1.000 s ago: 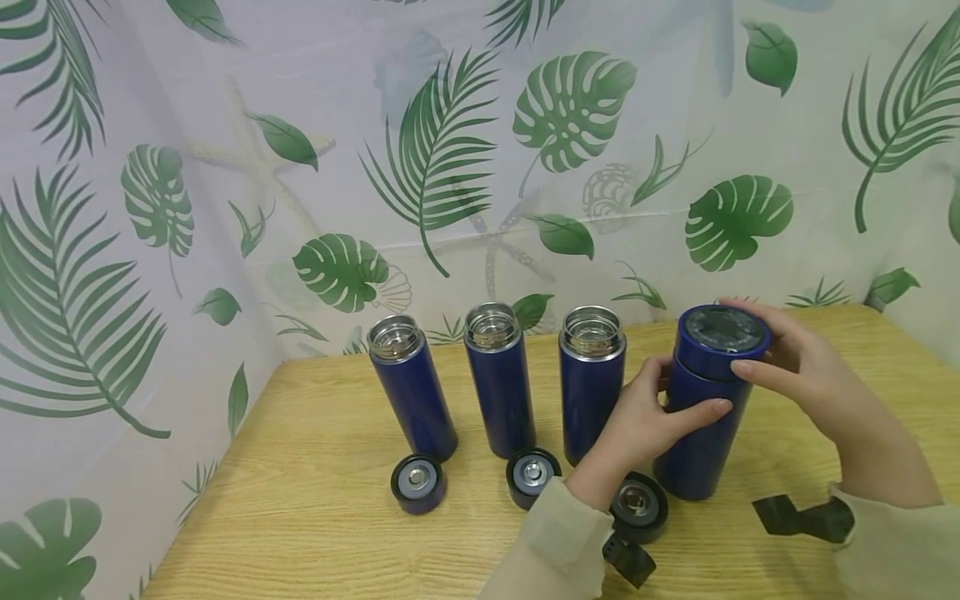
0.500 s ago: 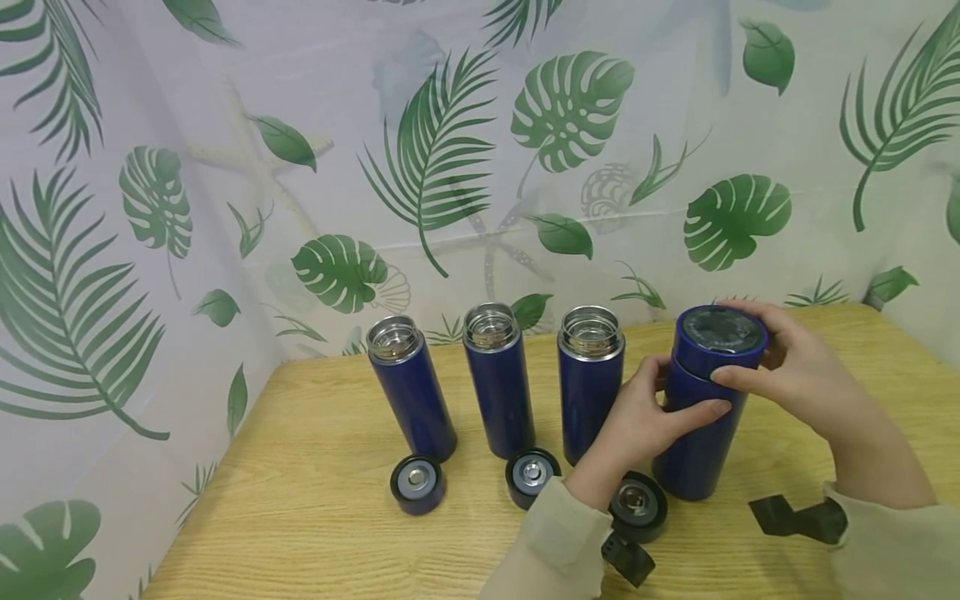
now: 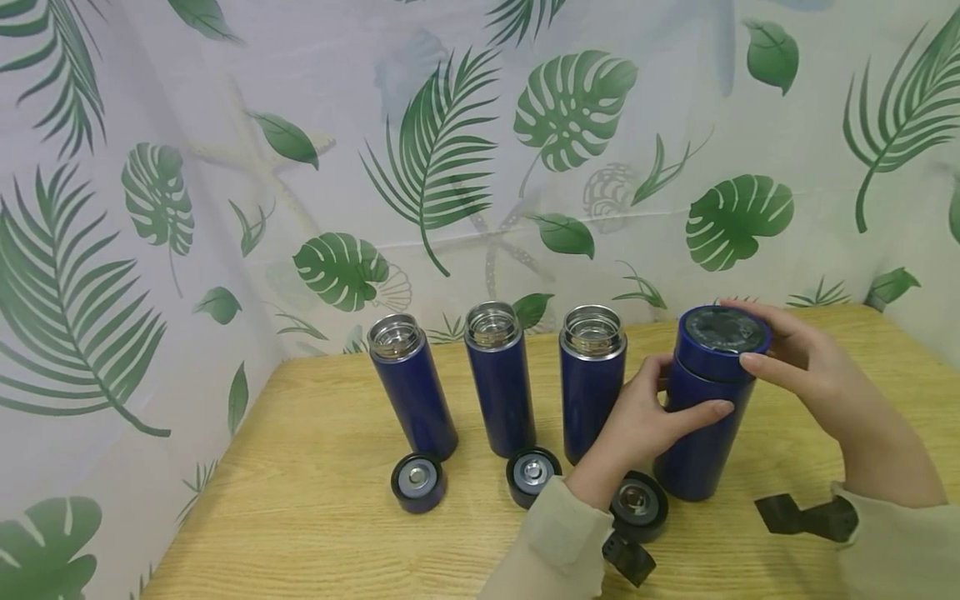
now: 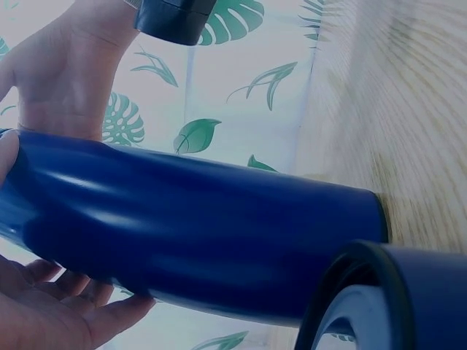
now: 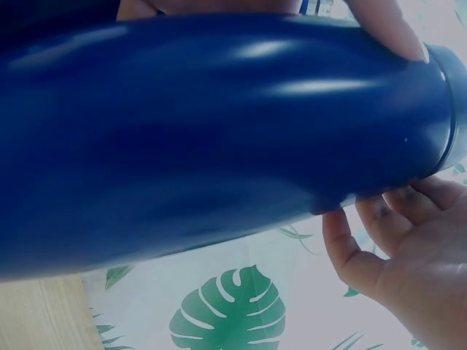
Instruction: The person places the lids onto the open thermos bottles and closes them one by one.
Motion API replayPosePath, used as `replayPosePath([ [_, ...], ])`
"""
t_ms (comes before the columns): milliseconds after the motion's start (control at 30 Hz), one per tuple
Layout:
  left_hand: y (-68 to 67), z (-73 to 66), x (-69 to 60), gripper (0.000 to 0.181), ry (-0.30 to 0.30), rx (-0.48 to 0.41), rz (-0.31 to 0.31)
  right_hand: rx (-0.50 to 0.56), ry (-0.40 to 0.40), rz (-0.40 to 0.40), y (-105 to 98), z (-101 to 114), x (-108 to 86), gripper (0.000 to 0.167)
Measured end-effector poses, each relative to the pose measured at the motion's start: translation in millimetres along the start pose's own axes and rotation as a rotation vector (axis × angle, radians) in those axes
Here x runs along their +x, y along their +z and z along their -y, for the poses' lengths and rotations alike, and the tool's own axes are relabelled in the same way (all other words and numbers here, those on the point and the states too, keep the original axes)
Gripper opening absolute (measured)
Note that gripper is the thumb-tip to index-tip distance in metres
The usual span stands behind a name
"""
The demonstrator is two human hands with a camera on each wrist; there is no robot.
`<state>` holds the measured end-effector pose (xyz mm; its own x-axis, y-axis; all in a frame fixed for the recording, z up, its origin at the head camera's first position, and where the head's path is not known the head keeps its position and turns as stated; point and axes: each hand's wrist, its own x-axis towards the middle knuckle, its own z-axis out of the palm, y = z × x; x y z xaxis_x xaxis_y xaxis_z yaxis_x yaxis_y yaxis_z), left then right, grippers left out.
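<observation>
At the right of the head view a dark blue thermos bottle (image 3: 697, 454) stands on the wooden table, its lid (image 3: 708, 365) seated on top. My left hand (image 3: 641, 412) grips the bottle's upper body, thumb across the near side. Around the lid, my right hand (image 3: 821, 379) has its thumb on the near edge and its fingers behind, mostly hidden. The left wrist view shows the blue bottle body (image 4: 219, 226) lengthwise. Fingers (image 5: 346, 251) touch the bottle near its neck in the right wrist view.
Three uncapped blue bottles stand in a row leftward: one (image 3: 414, 400), another (image 3: 501, 392) and a third (image 3: 588, 392). Upturned lids lie before them: left (image 3: 418, 487), middle (image 3: 532, 475) and right (image 3: 639, 510), partly behind my left wrist. A leaf-print cloth (image 3: 465, 242) hangs behind the table (image 3: 315, 500).
My right thumb has slid left along the lid's near edge, then back right. The left hand, the bottle and the loose lids have stayed in place.
</observation>
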<state>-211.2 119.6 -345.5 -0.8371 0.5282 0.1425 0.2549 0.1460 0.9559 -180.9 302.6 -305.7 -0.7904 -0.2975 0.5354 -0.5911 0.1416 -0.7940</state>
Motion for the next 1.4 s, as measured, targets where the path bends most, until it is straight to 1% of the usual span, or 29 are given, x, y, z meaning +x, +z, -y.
replayPosePath([
  [100,0.5,-0.3,0.1,0.053,0.0,0.001,-0.006,0.001,0.025,-0.013,0.2,0.4,-0.3,0.053],
  [167,0.9,-0.9,-0.4,0.053,-0.002,0.003,-0.014,-0.023,0.048,-0.034,1.2,-0.1,-0.1,0.057],
  [300,2.0,-1.9,-1.4,0.053,-0.01,0.003,-0.028,-0.158,0.107,-0.088,4.3,-0.9,0.7,0.064],
  [367,2.0,-2.1,-1.8,0.053,-0.013,-0.001,-0.028,-0.208,0.123,-0.1,5.4,-1.0,1.0,0.065],
  [433,1.6,-2.0,-1.6,0.052,-0.011,-0.005,-0.023,-0.187,0.122,-0.09,5.7,-1.4,1.6,0.064],
  [500,0.7,-1.5,-1.4,0.052,-0.009,-0.007,-0.016,-0.128,0.101,-0.068,5.3,-1.7,1.8,0.062],
  [633,-0.5,-1.0,-0.9,0.054,-0.01,-0.003,-0.007,0.012,0.034,-0.002,3.0,-1.9,1.7,0.059],
  [733,0.1,-1.3,-1.0,0.054,-0.012,-0.006,-0.011,0.057,-0.004,0.023,1.4,-2.1,1.6,0.058],
  [833,1.0,-1.3,-1.1,0.054,-0.012,-0.006,-0.018,0.079,-0.019,0.022,0.7,-2.2,1.7,0.057],
  [900,1.4,-0.9,-1.1,0.053,-0.012,-0.003,-0.021,0.064,0.002,-0.002,1.5,-1.7,1.3,0.057],
  [1067,2.6,0.1,-1.0,0.053,-0.012,0.007,-0.034,-0.121,0.108,-0.087,7.5,0.3,2.7,0.067],
  [1100,2.8,0.1,-1.0,0.053,-0.011,0.01,-0.037,-0.162,0.131,-0.099,9.0,0.3,3.5,0.068],
  [1167,2.9,0.1,-0.9,0.053,-0.005,0.014,-0.039,-0.202,0.156,-0.106,10.7,-0.2,4.6,0.069],
  [1233,2.7,-0.1,-0.9,0.053,-0.003,0.017,-0.038,-0.219,0.175,-0.107,11.7,-0.9,5.2,0.069],
  [1300,2.2,-0.4,-0.9,0.053,-0.003,0.016,-0.035,-0.212,0.16,-0.092,10.5,-1.7,4.7,0.07],
  [1333,2.0,-0.6,-0.9,0.053,-0.006,0.014,-0.031,-0.193,0.145,-0.079,9.2,-2.0,4.0,0.071],
  [1400,1.6,-1.0,-1.0,0.053,-0.013,0.012,-0.025,-0.112,0.098,-0.04,6.2,-2.7,2.6,0.073],
])
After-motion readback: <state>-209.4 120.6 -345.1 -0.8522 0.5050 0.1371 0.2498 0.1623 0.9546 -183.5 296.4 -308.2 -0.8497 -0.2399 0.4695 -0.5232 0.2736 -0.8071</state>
